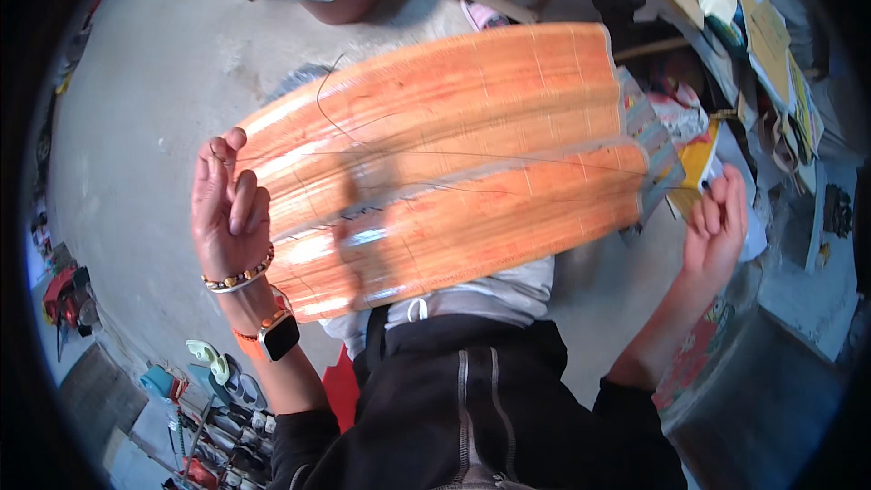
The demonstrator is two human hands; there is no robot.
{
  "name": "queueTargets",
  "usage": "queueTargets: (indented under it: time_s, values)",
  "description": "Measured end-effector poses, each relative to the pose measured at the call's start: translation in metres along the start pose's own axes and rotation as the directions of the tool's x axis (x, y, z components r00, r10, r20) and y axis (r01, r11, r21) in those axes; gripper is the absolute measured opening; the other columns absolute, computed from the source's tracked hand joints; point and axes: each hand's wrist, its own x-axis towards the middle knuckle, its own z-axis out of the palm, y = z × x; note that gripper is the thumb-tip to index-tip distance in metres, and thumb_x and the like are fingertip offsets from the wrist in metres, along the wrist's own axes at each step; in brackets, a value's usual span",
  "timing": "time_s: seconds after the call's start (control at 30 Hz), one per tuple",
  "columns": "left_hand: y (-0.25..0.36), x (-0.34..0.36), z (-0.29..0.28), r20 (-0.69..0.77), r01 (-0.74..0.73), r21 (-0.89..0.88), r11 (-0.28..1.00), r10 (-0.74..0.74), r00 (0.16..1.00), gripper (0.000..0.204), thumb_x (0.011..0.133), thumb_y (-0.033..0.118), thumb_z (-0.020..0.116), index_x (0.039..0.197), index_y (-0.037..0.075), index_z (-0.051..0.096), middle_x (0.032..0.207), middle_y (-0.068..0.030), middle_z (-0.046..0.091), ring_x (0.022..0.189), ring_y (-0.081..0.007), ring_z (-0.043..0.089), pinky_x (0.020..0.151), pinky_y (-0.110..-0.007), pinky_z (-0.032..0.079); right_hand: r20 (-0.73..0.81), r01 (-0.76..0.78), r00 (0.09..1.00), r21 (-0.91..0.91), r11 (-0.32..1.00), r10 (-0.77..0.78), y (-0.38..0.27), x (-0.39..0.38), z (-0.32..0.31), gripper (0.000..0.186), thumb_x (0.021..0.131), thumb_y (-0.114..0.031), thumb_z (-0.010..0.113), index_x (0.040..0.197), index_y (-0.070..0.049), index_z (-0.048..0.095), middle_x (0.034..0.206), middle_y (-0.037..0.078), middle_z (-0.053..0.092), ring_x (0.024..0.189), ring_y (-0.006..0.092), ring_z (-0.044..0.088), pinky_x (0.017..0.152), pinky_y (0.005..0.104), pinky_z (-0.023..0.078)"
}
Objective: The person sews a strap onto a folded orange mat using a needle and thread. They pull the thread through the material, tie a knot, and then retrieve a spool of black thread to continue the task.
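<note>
Across my lap lies a wide orange, wood-patterned sheet (544, 63) with lengthwise ridges and a glossy left part. A thin dark thread (544, 166) runs over it between my two hands, with a loose loop curling at the upper left. My left hand (231, 204) is raised at the sheet's left edge, fingers curled, the thread at its fingertips. Beyond the right edge, my right hand (717, 222) pinches the thread's other end; whether a needle is there is too small to tell. Dark stitches (361, 212) show near the sheet's left middle.
A reddish bin (345, 4) with a clear plastic liner stands on the concrete floor (136, 127) ahead. Cardboard and papers (767, 36) pile up at the far right. Shoes on a rack (227, 436) are at lower left. A patterned grey strip (649, 141) sticks out beside the sheet.
</note>
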Motion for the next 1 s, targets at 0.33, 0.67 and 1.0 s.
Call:
queueTargets:
  time_s: [0.33, 0.67, 1.0]
  values:
    - [0.011, 0.012, -0.015, 0.058, 0.048, -0.587, 0.808, -0.018, 0.998, 0.013, 0.098, 0.013, 0.042, 0.097, 0.003, 0.05, 0.095, -0.0043, 0.052, 0.047, -0.0039, 0.034, 0.044, -0.019, 0.031, -0.056, 0.12, 0.992, 0.143, 0.982, -0.113, -0.006, 0.022, -0.066, 0.028, 0.098, -0.017, 0.045, 0.119, 0.0, 0.047, 0.089, 0.003, 0.053, 0.06, 0.0042, 0.037, 0.048, 0.0166, 0.033]
    - [0.095, 0.027, -0.09, -0.304, -0.267, -0.61, 0.746, 0.09, 0.948, 0.011, 0.095, 0.006, 0.045, 0.093, -0.004, 0.048, 0.078, -0.0072, 0.052, 0.046, -0.0062, 0.036, 0.044, -0.02, 0.031, -0.326, 0.392, 0.832, -0.228, 0.891, -0.449, -0.069, 0.056, -0.193, 0.031, 0.094, -0.014, 0.051, 0.119, 0.003, 0.049, 0.102, 0.009, 0.059, 0.064, 0.0073, 0.045, 0.049, 0.0176, 0.037]
    - [0.106, 0.035, -0.116, -0.258, -0.135, -0.659, 0.74, -0.054, 0.965, 0.015, 0.096, 0.008, 0.041, 0.088, -0.002, 0.048, 0.08, -0.0072, 0.052, 0.043, -0.0062, 0.032, 0.043, -0.021, 0.03, -0.332, 0.334, 0.846, -0.282, 0.9, -0.418, -0.092, 0.073, -0.229, 0.029, 0.093, -0.013, 0.053, 0.116, 0.003, 0.055, 0.079, 0.002, 0.054, 0.057, 0.005, 0.041, 0.047, 0.0165, 0.034]
